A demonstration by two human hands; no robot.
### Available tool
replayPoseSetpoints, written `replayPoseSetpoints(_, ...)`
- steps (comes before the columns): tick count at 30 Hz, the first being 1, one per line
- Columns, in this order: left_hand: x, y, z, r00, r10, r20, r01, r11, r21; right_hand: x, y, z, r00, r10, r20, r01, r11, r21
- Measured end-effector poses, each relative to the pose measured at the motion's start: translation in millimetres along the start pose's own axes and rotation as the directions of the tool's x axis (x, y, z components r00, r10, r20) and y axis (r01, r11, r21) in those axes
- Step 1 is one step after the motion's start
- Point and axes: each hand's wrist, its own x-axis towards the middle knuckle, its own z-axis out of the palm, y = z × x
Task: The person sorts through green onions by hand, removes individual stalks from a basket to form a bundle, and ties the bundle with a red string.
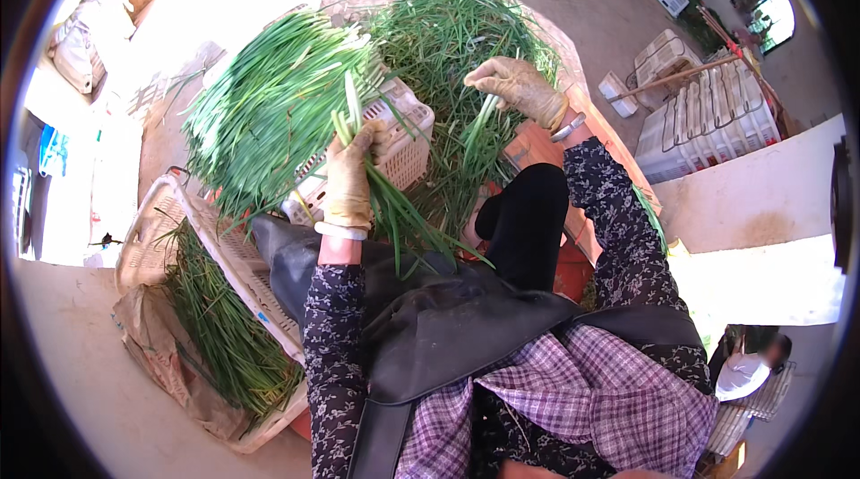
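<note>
My left hand (353,170), in a pale yellowish glove, is closed around a small bunch of green leafy stalks (351,109), like garlic chives. Their pale ends point up and the leaves hang toward my lap. My right hand (517,86), gloved alike, is raised over a heap of loose green trimmings (443,29). Its fingers are curled, and pale stalk ends with leaves (480,123) show just below the palm; whether it grips them I cannot tell. Left of my left hand, a large pile of aligned stalks (275,96) lies on an upturned-looking white plastic crate (410,136).
At lower left, a white plastic basket (208,237) holds more long leaves (228,331) beside a brown sack (168,358). A wooden board (584,223) lies under my right forearm. White crates (712,123) stand at right. Another person (746,371) is at the lower right.
</note>
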Motion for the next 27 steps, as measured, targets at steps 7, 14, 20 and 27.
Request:
replayPoseSetpoints(7,-24.8,14.7,60.2,0.890,-0.047,0.454,0.101,0.990,-0.095,10.9,-53.0,24.4,0.973,-0.227,0.045,0.221,0.969,0.110)
replayPoseSetpoints(14,-10.4,-5.3,32.3,0.858,-0.058,0.510,0.184,0.963,-0.199,16.7,-35.0,46.4,0.983,-0.177,-0.048,0.182,0.916,0.356)
replayPoseSetpoints(20,-19.8,-18.1,38.8,0.788,-0.143,0.598,0.294,0.942,-0.162,11.2,-57.5,77.8,0.905,-0.425,0.006,0.422,0.898,0.124)
replayPoseSetpoints(27,-20.5,-31.8,3.7,0.831,-0.088,0.549,0.224,0.957,-0.185,38.5,-35.2,105.3,0.812,-0.485,0.326,0.534,0.842,-0.077)
